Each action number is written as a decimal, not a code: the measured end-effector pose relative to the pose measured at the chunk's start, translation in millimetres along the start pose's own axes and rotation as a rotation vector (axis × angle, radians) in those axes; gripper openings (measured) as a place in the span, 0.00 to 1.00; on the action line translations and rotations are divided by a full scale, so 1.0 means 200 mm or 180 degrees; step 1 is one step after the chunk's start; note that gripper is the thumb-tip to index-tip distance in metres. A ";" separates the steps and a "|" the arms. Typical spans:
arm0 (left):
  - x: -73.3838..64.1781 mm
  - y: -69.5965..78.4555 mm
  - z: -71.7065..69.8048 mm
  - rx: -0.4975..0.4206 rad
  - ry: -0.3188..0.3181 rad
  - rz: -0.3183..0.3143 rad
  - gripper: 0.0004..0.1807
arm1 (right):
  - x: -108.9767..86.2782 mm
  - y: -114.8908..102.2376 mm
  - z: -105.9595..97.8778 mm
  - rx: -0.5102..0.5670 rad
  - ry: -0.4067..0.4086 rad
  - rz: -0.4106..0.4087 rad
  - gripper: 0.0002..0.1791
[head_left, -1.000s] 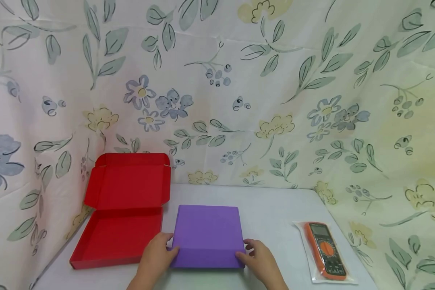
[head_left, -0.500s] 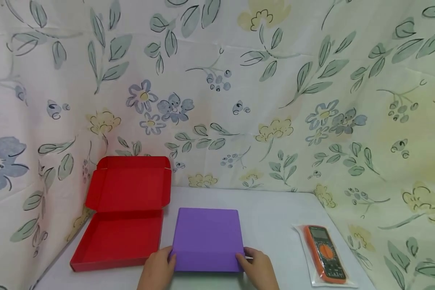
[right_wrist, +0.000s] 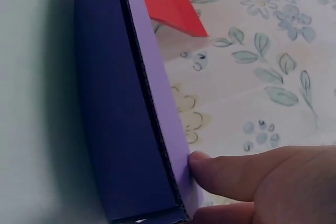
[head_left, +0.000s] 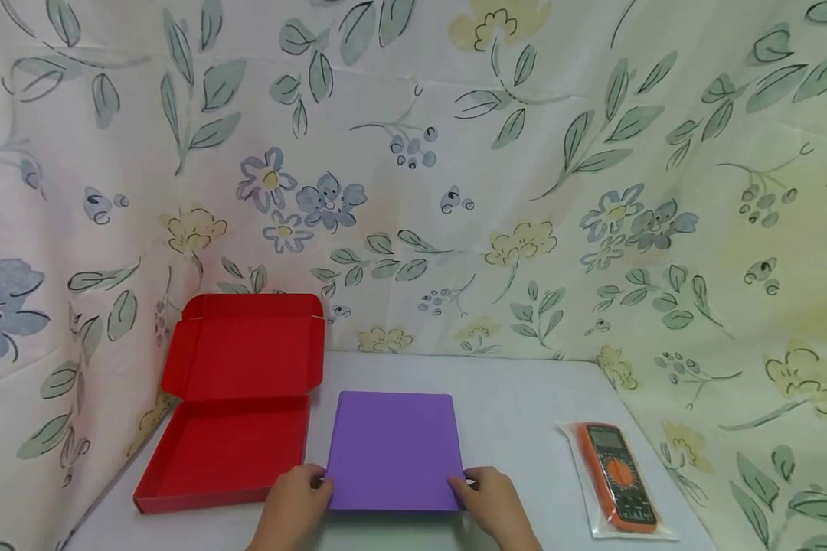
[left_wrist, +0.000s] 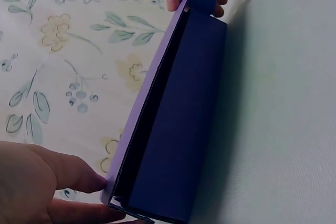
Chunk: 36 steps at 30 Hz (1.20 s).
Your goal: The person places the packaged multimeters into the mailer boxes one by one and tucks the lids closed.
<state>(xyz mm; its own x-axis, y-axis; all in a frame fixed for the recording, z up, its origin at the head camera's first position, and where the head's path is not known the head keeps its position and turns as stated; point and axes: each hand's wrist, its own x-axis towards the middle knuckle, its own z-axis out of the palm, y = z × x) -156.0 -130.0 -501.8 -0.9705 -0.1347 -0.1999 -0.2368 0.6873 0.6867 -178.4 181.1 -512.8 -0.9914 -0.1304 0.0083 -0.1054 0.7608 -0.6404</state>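
Note:
A purple cardboard box (head_left: 394,451) lies on the white table, its lid lowered over the base. In both wrist views a dark slit runs between the lid's front edge (left_wrist: 137,103) and the front wall (right_wrist: 113,114). My left hand (head_left: 294,497) pinches the lid's front left corner, thumb on top and fingers at the side. At the front right corner my right hand (head_left: 492,496) does the same, its thumb (right_wrist: 226,174) pressed on the lid's edge. What is inside the box is hidden.
To the left stands a red box (head_left: 227,451) with its lid (head_left: 251,348) raised. An orange and black multimeter (head_left: 619,476) in a clear plastic bag lies at the right. A floral curtain (head_left: 413,191) hangs behind the table.
My fingers have come back from the box's sides to its front corners. The crease across the lid's front part has flattened out. The red box and multimeter stay put.

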 end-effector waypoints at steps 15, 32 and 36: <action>0.00 -0.01 -0.01 -0.0232 0.0047 -0.0010 0.09 | 0.00 -0.02 -0.06 0.0427 -0.0382 0.0001 0.23; 0.01 -0.07 0.00 -0.0373 0.0156 0.0345 0.10 | -0.01 0.07 0.00 0.0421 -0.0134 0.0079 0.27; 0.00 -0.06 -0.02 -0.0254 0.0048 0.0339 0.14 | -0.01 0.07 0.00 0.0230 -0.0117 0.0018 0.30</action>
<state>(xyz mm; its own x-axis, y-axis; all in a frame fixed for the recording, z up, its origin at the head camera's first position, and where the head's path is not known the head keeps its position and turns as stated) -154.1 -141.8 -507.5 -0.9908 -0.0752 -0.1129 -0.1348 0.6394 0.7570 -178.0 191.5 -522.6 -0.9883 -0.1505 -0.0230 -0.0926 0.7138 -0.6942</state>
